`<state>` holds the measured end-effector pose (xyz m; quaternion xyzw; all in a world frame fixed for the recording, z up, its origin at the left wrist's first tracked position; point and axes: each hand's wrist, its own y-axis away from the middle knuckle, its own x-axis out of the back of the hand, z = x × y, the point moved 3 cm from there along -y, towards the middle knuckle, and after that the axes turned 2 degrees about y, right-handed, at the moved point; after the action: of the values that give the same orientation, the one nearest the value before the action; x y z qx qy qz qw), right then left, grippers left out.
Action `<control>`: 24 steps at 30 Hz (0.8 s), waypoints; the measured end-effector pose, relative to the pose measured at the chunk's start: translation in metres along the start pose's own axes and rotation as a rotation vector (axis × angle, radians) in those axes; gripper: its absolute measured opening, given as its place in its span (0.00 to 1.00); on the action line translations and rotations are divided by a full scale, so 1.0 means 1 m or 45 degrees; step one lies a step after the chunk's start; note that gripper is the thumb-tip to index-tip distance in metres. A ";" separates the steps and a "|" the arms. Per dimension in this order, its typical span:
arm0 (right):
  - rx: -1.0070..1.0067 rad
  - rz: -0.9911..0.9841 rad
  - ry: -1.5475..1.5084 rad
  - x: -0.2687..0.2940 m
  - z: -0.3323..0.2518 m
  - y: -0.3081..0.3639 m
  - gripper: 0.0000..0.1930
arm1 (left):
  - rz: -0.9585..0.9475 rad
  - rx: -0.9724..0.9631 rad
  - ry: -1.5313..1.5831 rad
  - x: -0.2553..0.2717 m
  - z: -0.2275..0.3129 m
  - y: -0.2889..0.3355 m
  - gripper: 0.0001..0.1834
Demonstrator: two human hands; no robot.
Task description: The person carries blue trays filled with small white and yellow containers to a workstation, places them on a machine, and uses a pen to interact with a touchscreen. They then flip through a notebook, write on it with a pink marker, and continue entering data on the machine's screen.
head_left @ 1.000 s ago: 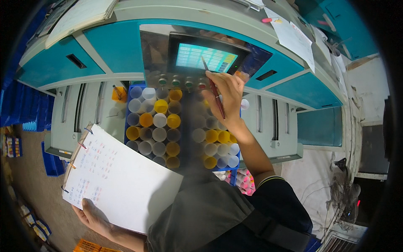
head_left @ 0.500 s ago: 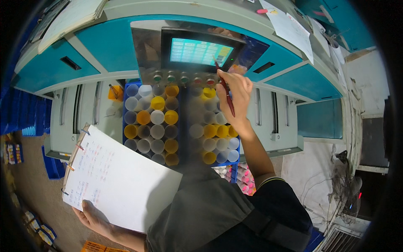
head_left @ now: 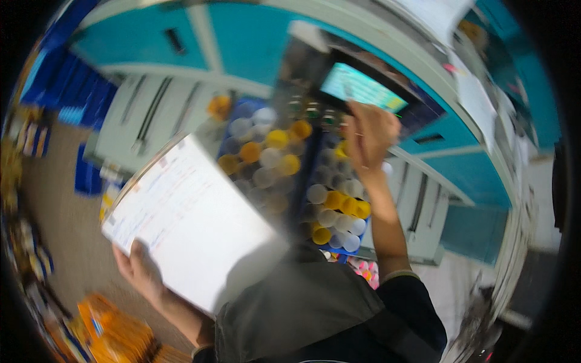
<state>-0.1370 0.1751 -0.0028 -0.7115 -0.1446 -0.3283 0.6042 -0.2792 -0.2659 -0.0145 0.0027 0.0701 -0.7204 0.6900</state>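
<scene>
My left hand grips the lower left corner of a ring binder, thumb on top of its white page. Handwriting in rows runs along the page's left part, and a shadow falls over its lower right. At the control panel, my right hand is closed around a dark red pen, blurred by motion. Its upper end points at the lit touchscreen; whether it touches the glass I cannot tell. Round push buttons sit below the screen, partly behind the right hand.
Beneath the panel, blue crates hold many white and yellow tubes. Teal cabinet fronts flank the screen, with loose papers on the ledge at right. Blue bins are stacked at far left; orange crates stand at lower left.
The whole view has tilted and swung, so the panel appears further right and slanted. Both hands keep their holds; the right hand stays by the screen, the binder stays in the left.
</scene>
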 end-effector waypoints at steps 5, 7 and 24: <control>0.011 -0.019 -0.111 0.001 0.002 0.006 0.13 | -0.018 0.020 0.033 -0.004 0.000 0.005 0.20; -0.014 -0.042 -0.160 0.000 0.002 0.011 0.13 | -0.076 0.033 0.157 -0.009 0.001 0.002 0.20; -0.056 -0.084 -0.078 -0.002 0.001 0.030 0.12 | -0.043 0.025 0.159 -0.015 0.004 0.001 0.21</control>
<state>-0.1203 0.1693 -0.0267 -0.7292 -0.1793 -0.3291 0.5725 -0.2770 -0.2513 -0.0091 0.0534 0.1059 -0.7310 0.6720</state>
